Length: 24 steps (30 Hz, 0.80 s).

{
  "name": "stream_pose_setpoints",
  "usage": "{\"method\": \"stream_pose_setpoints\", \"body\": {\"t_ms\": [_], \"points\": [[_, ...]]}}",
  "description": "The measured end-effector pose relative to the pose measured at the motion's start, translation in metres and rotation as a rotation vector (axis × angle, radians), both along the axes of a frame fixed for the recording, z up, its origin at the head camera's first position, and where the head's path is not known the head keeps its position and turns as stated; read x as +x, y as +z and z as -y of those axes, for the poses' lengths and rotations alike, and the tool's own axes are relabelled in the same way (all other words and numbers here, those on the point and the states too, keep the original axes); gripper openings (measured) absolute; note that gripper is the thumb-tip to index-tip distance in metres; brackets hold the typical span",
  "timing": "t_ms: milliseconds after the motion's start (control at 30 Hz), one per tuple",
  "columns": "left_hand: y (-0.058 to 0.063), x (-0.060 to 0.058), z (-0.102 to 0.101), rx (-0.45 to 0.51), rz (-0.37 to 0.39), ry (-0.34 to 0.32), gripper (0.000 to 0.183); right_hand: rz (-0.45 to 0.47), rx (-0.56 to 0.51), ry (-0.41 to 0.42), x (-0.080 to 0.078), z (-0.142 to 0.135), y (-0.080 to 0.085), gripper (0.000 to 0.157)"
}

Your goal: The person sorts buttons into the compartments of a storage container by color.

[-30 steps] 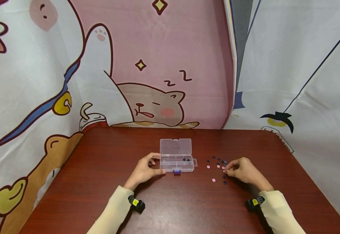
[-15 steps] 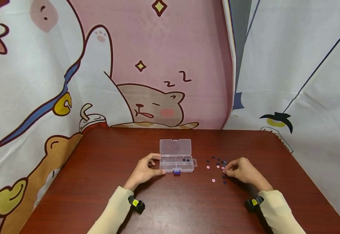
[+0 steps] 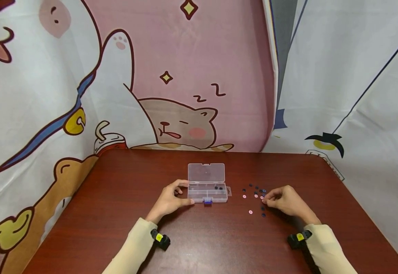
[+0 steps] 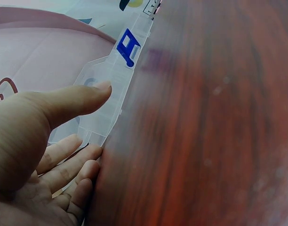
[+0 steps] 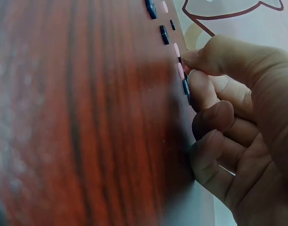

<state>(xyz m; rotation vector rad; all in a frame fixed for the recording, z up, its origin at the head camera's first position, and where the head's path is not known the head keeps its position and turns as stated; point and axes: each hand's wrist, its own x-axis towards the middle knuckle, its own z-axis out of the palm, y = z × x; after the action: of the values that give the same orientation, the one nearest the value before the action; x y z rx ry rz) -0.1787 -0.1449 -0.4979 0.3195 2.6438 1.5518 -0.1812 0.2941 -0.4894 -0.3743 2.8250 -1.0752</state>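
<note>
A clear plastic compartment box (image 3: 207,192) lies on the table with its lid raised at the back and a blue latch (image 3: 207,202) at the front. Several dark discs (image 3: 218,188) sit in a rear compartment. My left hand (image 3: 169,198) holds the box's left end, thumb at the front corner and fingers farther back; the left wrist view shows the thumb (image 4: 87,100) across its side. To the right, my right hand (image 3: 284,199) pinches a small pink button-like disc (image 5: 187,69) between thumb and index finger, close over the tabletop. Its other fingers are curled.
Several loose pink discs (image 3: 250,212) and dark discs (image 3: 256,193) are scattered on the brown table (image 3: 212,243) between the box and my right hand. Cartoon-printed cloth (image 3: 185,45) hangs behind the table's far edge.
</note>
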Motion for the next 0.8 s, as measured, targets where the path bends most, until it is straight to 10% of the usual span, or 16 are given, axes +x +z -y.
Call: {"method": "stream_pose_setpoints", "body": {"t_ms": [800], "points": [[-0.0021,-0.0020,0.0007,-0.003,-0.018,-0.012,0.064,-0.030,-0.175,-0.070,0.0014,0.0047,-0.0028,0.009]]}}
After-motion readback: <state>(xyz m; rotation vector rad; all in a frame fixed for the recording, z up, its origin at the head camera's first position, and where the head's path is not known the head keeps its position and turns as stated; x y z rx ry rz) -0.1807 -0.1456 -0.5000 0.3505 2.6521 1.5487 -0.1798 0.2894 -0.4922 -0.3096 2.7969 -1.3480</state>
